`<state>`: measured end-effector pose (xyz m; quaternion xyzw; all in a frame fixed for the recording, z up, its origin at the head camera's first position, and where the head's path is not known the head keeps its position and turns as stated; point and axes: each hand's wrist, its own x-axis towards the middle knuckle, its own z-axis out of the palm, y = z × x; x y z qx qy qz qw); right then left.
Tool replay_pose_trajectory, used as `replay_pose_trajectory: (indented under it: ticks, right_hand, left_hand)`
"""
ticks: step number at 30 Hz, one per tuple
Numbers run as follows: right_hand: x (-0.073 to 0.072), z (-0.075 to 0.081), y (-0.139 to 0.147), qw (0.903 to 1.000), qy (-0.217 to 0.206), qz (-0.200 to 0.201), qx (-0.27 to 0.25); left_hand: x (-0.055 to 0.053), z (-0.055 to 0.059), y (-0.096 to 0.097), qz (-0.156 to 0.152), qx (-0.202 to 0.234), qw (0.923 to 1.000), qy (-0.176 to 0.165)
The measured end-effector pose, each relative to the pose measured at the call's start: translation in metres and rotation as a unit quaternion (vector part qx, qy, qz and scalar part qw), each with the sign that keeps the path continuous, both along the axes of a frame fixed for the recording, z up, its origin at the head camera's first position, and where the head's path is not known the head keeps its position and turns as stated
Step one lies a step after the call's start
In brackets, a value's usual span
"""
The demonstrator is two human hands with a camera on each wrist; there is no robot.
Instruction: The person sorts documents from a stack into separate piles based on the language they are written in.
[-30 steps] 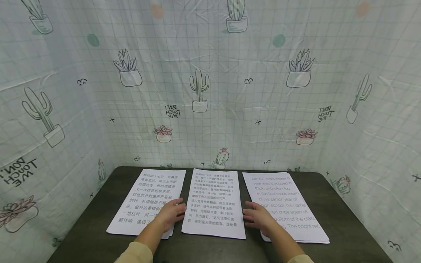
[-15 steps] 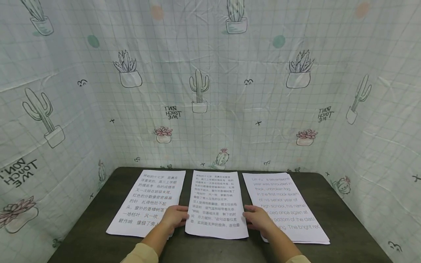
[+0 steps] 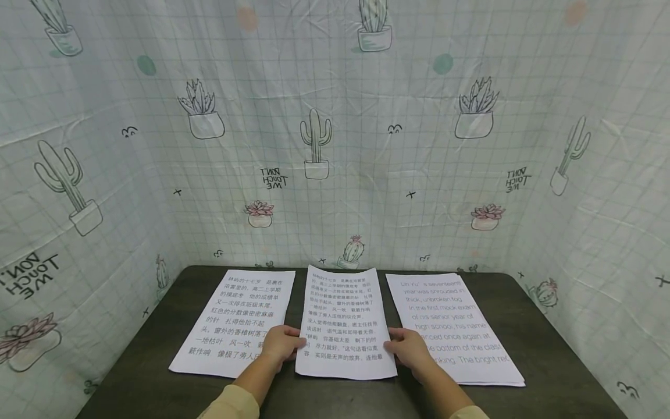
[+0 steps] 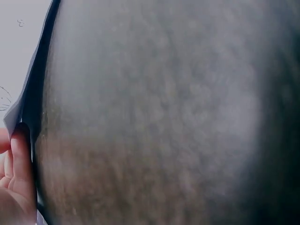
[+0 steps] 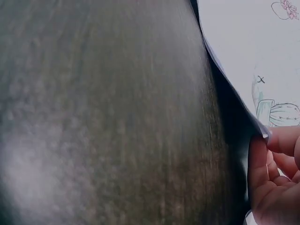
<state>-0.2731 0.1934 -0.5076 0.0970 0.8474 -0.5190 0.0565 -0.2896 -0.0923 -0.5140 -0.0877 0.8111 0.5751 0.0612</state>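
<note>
The middle printed paper [image 3: 342, 326], covered in Chinese characters, is held by its two side edges near the front corners. My left hand [image 3: 280, 344] pinches its left edge between thumb and fingers, overlapping the left paper in the head view. On the opposite edge, my right hand [image 3: 410, 348] pinches the same way, in front of the right paper. The paper bows, with its far edge dipping in the middle. Both wrist views show the pinch close up: left fingers [image 4: 21, 164] and right fingers [image 5: 260, 164] at the paper's edge, raised over the dark tabletop.
To the left lies a stack of paper [image 3: 230, 320] with larger Chinese print. A stack with English text [image 3: 460, 326] lies to the right. All are on a dark table [image 3: 324, 401], walled on three sides by a cactus-print curtain [image 3: 345, 145].
Both hands have closed in from beside the middle paper and taken hold of its edges. The paper has shifted slightly right, and its far edge now curves upward at the corners.
</note>
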Motion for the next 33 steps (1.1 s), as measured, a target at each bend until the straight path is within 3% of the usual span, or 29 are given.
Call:
replay_pose_trajectory:
  ticks: [9, 20, 25, 33]
  right_hand:
    - [-0.0008, 0.0019, -0.0006, 0.9997, -0.010, -0.021, 0.005]
    - [0.0033, 0.0037, -0.0041, 0.9997, -0.001, -0.021, -0.011]
    - [0.0025, 0.0000, -0.0039, 0.9997, -0.002, -0.022, -0.012]
    - [0.0016, -0.0031, -0.0035, 0.9997, 0.003, -0.020, -0.014]
  left_hand:
    - [-0.0021, 0.0007, 0.0002, 0.003, -0.004, 1.0000, 0.006]
    - [0.0001, -0.0004, -0.0014, 0.002, 0.025, 0.9996, 0.013]
    - [0.0009, -0.0024, -0.0006, -0.013, 0.027, 0.9989, 0.037]
    - [0.0015, 0.0014, 0.0048, -0.011, -0.020, 0.9965, 0.080]
